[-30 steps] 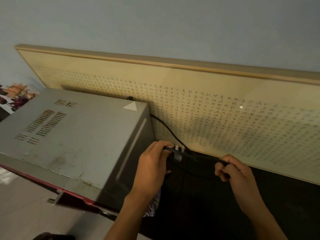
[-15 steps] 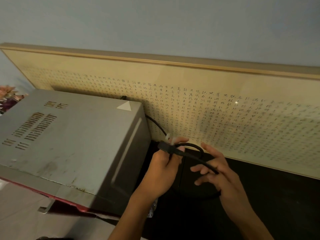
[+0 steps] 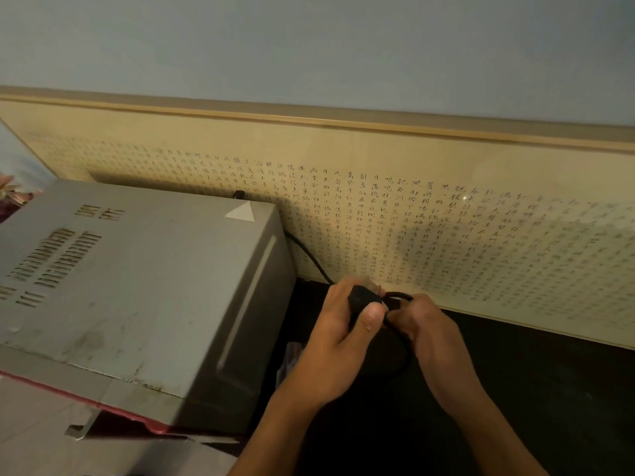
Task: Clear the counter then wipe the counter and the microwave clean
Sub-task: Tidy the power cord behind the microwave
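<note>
A grey microwave (image 3: 137, 286) with a red front edge stands at the left on the dark counter (image 3: 532, 389). Its black power cord (image 3: 309, 257) runs from behind the top rear corner down to my hands. My left hand (image 3: 343, 345) grips the black plug (image 3: 364, 298) between thumb and fingers, just right of the microwave's side. My right hand (image 3: 429, 334) is beside it, fingers curled round a loop of the cord, which hangs down in a coil below both hands.
A long framed panel of calligraphy (image 3: 446, 214) leans against the blue wall along the back of the counter. Artificial flowers (image 3: 13, 197) show at the far left. A small crumpled wrapper (image 3: 292, 355) lies by the microwave's right side.
My right hand has closed round the cord and come up against my left hand. The cord has gathered into a loop, and both hands sit a little further right of the microwave.
</note>
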`<control>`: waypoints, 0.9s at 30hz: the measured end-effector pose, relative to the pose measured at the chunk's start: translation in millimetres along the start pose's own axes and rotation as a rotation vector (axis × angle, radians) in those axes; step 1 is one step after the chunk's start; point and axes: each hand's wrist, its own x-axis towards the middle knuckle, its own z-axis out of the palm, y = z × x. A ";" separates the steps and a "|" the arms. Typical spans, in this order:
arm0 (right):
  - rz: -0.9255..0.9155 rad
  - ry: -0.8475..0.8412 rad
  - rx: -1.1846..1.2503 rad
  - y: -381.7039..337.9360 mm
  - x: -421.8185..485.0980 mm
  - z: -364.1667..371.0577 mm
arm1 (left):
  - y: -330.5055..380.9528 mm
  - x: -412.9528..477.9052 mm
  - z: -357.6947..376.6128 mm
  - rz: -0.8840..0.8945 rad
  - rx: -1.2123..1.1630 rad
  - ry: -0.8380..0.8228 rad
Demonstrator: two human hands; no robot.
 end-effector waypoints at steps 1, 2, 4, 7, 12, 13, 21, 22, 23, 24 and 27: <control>0.013 0.088 0.056 0.5 5.2 -3.4 | -0.8 -1.2 -0.4 -0.009 -0.017 0.009; 0.042 0.190 0.136 -1.0 10.6 -8.0 | -1.4 -2.6 -1.2 -0.029 -0.066 0.020; 0.092 0.361 0.313 -2.7 21.5 -23.1 | -4.2 -3.5 -3.1 -0.130 -0.234 0.038; 0.059 0.422 0.262 1.7 31.9 -50.0 | -14.7 1.9 -5.1 -0.302 -0.384 0.108; -0.011 0.188 -0.171 20.8 35.5 -82.8 | -49.1 12.6 -1.6 -0.588 -0.486 0.430; -0.017 0.117 -0.244 24.9 34.9 -88.3 | -55.8 14.8 -1.2 -0.633 -0.547 0.486; -0.009 -0.320 -0.910 56.5 35.9 -121.5 | -89.8 26.6 4.4 -0.731 -0.488 0.660; 0.002 -0.360 -0.924 58.0 33.9 -122.2 | -92.0 27.9 6.1 -0.717 -0.472 0.679; 0.023 -0.386 -0.888 58.8 31.3 -121.1 | -94.1 29.6 7.6 -0.701 -0.469 0.691; 0.057 -0.392 -0.799 59.6 27.9 -118.4 | -94.5 31.2 8.7 -0.680 -0.493 0.695; 0.148 -0.396 -0.467 61.4 18.4 -104.1 | -90.6 37.3 13.2 -0.603 -0.620 0.629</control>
